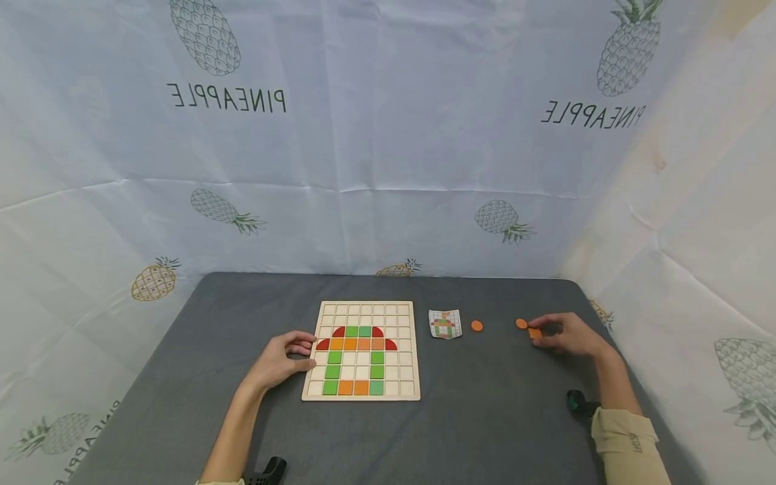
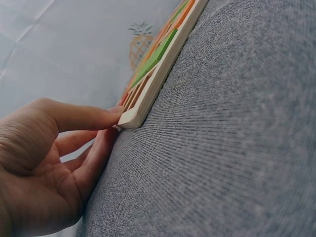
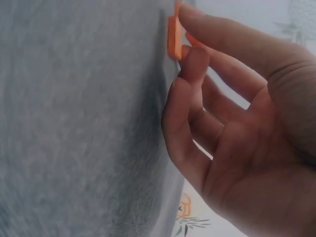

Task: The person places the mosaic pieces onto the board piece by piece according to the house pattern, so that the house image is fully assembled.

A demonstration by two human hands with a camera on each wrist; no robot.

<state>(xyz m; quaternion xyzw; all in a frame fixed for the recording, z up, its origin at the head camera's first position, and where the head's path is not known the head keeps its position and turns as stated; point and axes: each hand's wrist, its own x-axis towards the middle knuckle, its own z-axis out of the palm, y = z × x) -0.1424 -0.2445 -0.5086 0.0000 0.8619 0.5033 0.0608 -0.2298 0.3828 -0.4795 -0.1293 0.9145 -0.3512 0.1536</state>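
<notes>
At the left edge of a wooden grid board (image 1: 405,377) on the grey table, my left hand (image 1: 281,360) holds the rim, its thumb (image 2: 101,117) and fingertips meeting at a corner in the left wrist view. Green, orange and dark red tiles fill part of the grid in a mushroom-like shape. On the right, my right hand (image 1: 566,335) pinches an orange square tile (image 1: 534,333) between thumb and fingers, low over the table. An orange round tile (image 1: 521,324) lies just left of it. In the right wrist view, the orange tile (image 3: 174,39) shows edge-on at the fingertips.
A small paper pattern card (image 1: 445,333) with a matching design lies right of the board. Between the card and my right hand is another orange round tile (image 1: 477,326). A cloth curtain (image 1: 370,148) with pineapple prints hangs behind the grey table (image 1: 473,417).
</notes>
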